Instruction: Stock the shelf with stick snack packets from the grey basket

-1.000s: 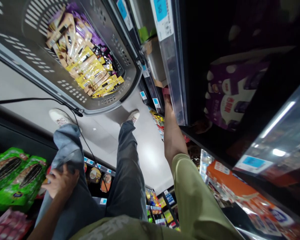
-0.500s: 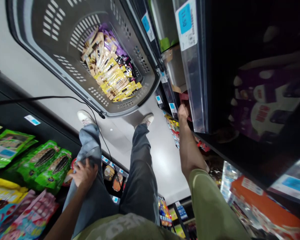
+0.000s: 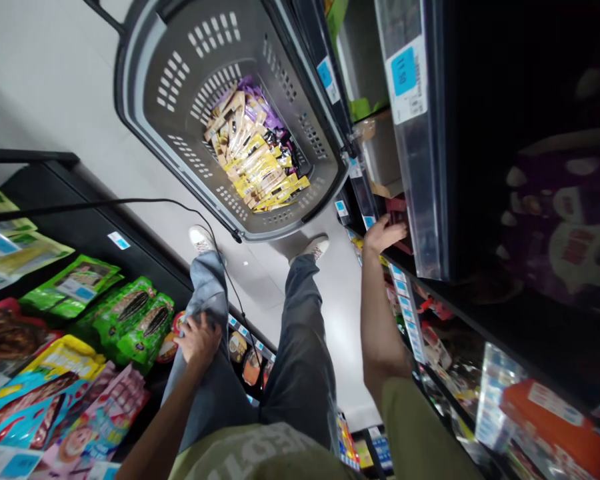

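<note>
My left hand (image 3: pixel 199 339) lies on the knee of my jeans (image 3: pixel 207 283), fingers spread, holding nothing. On the right, my right hand (image 3: pixel 384 235) reaches into a shelf slot beside a dark red box (image 3: pixel 398 208). Its fingers are stretched out against or just in front of the box; I cannot tell whether they touch it. A grey shopping basket (image 3: pixel 175 123) stands ahead on the floor, close to the right-hand shelf. Inside lie many small snack packets (image 3: pixel 253 160) in yellow, beige, purple and black wrappers.
Green snack bags (image 3: pixel 130 307) and a blue-and-yellow bag (image 3: pixel 40 393) fill the left shelf. A black cable (image 3: pixel 130 200) crosses in front of my legs. The right shelf edge with its price tag (image 3: pixel 407 77) juts out near my right arm. An orange package (image 3: pixel 555 413) sits lower right.
My right hand has opened its fingers and turned by the dark red box. The whole view has shifted, so the basket and shelves appear further right. My left hand stays on the knee.
</note>
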Action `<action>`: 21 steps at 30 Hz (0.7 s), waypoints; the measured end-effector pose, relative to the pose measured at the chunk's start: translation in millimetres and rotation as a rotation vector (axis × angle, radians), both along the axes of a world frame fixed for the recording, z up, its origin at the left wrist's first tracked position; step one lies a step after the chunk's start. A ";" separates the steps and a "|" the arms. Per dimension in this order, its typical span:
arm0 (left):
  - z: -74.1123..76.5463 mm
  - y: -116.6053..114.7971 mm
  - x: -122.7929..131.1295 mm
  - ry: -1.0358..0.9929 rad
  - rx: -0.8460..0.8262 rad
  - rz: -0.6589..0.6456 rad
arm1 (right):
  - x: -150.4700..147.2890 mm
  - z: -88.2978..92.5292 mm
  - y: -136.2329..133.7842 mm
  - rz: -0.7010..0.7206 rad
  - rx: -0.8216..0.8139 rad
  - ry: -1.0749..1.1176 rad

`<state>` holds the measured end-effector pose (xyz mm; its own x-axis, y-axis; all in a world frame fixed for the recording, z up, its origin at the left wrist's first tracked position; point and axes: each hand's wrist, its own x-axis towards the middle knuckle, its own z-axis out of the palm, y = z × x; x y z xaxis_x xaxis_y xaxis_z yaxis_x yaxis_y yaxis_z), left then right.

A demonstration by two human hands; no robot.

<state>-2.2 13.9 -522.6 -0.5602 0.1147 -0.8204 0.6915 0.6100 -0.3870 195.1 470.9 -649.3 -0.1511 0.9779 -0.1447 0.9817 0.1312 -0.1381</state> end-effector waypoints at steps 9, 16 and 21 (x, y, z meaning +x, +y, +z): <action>0.5 -0.9 -14.3 -0.001 0.034 0.073 | -152.5 -6.8 -111.3 0.301 -0.152 0.387; 0.0 -0.3 -35.2 0.033 0.083 0.113 | -197.7 -64.3 -94.2 0.635 -0.638 -0.065; 0.4 -0.8 -54.2 0.045 0.069 0.127 | -204.2 -76.0 -72.7 0.658 -0.646 -0.144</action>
<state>-56.3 13.2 -522.2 -0.6096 0.0959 -0.7869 0.5899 0.7180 -0.3694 -9.1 398.2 -725.3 -0.5844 0.4251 -0.6912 0.7505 0.6071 -0.2612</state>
